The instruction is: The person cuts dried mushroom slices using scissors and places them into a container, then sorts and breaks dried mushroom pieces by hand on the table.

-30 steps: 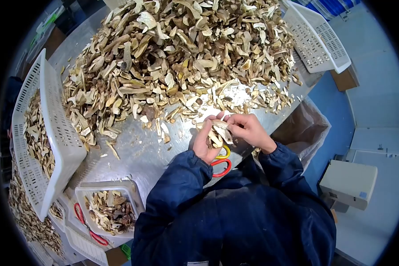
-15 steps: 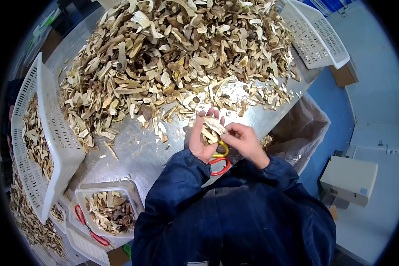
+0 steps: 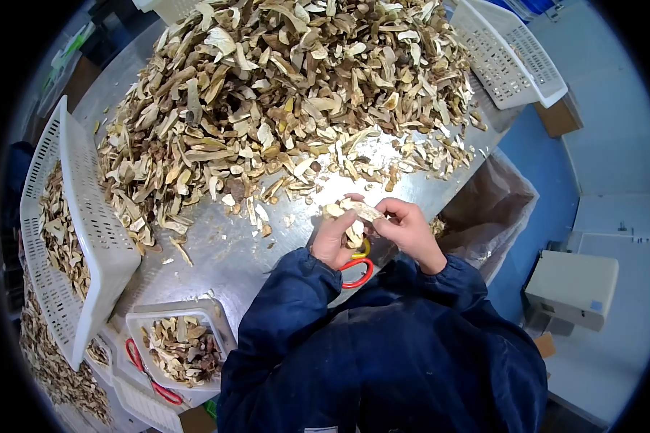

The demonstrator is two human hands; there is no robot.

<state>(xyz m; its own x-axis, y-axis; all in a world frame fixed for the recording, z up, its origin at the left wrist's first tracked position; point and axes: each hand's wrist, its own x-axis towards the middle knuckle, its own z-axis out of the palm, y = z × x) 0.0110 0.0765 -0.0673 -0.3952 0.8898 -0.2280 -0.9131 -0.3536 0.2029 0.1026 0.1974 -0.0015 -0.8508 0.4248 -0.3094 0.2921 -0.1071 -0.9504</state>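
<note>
Both hands are close together above the metal table, in front of a large heap of dried mushroom slices (image 3: 289, 94). My left hand (image 3: 330, 242) is closed around a few pale slices, its thumb pressed on top. Between the thumb and fingers of my right hand (image 3: 413, 232) is the end of a pale, brown-edged mushroom slice (image 3: 367, 211), which reaches across to the left fingers. Just below the hands, scissors (image 3: 359, 276) with a red and a yellow handle loop lie near the table edge; their blades are hidden.
At left stands a tilted white perforated basket (image 3: 97, 238) with slices in it. A plastic tub (image 3: 220, 325) of slices sits at lower left, beside red-handled scissors (image 3: 152, 382). Another white basket (image 3: 509, 58) is at upper right. A lined bin (image 3: 495, 209) stands off the table's right edge.
The left palm, turned up and spread earlier, has closed, with its thumb over the slices. The right hand has shifted slightly right, still pinching a slice.
</note>
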